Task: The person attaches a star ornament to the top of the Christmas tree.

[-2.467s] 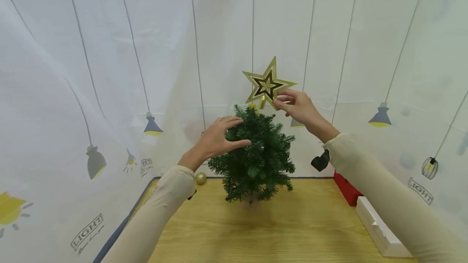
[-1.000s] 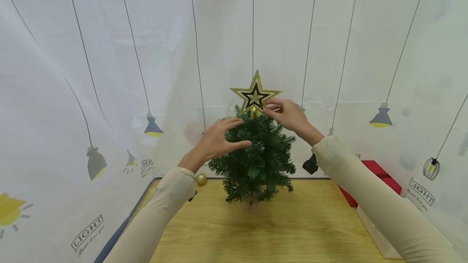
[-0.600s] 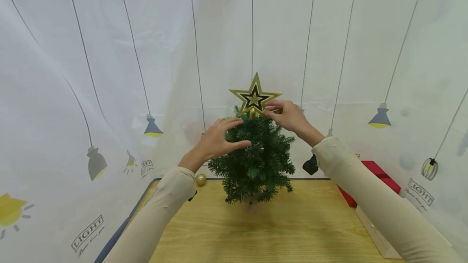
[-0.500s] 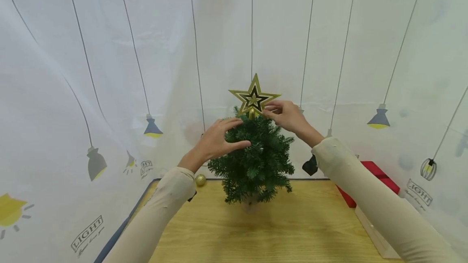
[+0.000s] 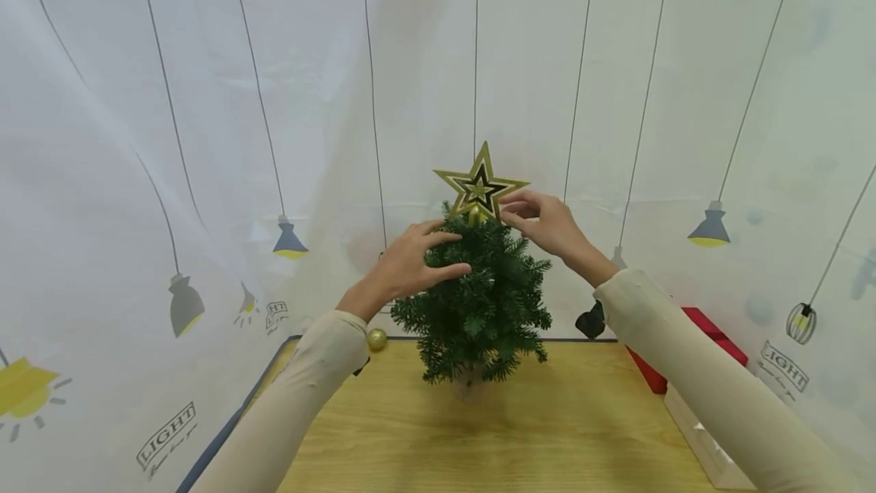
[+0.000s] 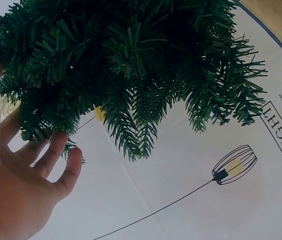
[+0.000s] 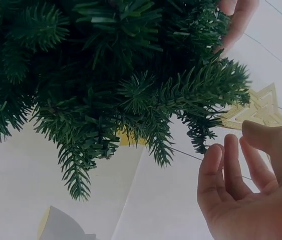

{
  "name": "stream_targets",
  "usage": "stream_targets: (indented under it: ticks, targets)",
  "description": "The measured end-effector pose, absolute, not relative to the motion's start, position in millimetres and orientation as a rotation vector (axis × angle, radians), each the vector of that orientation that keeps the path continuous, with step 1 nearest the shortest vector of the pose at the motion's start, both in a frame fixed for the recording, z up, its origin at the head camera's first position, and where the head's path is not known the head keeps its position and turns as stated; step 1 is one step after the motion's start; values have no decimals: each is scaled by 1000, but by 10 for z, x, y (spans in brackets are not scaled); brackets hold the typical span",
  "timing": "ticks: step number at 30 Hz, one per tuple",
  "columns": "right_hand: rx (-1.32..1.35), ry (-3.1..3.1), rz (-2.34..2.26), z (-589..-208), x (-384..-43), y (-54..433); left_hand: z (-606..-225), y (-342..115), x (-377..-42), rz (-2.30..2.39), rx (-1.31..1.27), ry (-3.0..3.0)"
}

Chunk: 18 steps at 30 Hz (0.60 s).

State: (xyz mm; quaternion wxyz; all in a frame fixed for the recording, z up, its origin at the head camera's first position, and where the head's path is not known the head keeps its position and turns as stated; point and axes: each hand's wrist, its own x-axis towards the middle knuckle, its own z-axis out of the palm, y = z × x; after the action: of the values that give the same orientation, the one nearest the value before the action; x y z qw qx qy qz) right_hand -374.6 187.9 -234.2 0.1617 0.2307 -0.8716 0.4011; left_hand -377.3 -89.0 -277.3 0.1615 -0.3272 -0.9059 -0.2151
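Observation:
A gold star tree topper (image 5: 480,187) stands upright at the top of a small green Christmas tree (image 5: 487,303). My right hand (image 5: 547,225) is just right of the star, its fingertips close to the lower right point. In the right wrist view, a gap shows between the thumb and fingers of the right hand (image 7: 253,180), with the star (image 7: 261,107) behind them. My left hand (image 5: 409,261) is at the upper left of the tree, thumb and fingers spread against the branches. The left wrist view shows the left hand (image 6: 20,185) with fingers apart beside the foliage (image 6: 125,60).
The tree stands on a wooden table (image 5: 547,432). A gold ball ornament (image 5: 377,338) lies at the back edge, left of the tree. On the right are a red box (image 5: 712,335) and a white box (image 5: 705,440), partly hidden by my right sleeve. A printed curtain (image 5: 424,59) hangs behind.
The star came down and left onto the treetop in my right hand. Since then the right hand has let go and shifted slightly right. My left hand has stayed nearly in place.

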Motion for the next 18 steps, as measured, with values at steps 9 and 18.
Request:
stream_targets:
  ticks: [9,18]
  targets:
    - [651,-2501,1104,-2380,-3637,2050,-2783,-906,-3772,-620,-945,-2585]
    - [636,-2495,1052,-2528,-3543,2267,-2832,-1035,-3716,-609,-989,-2541]
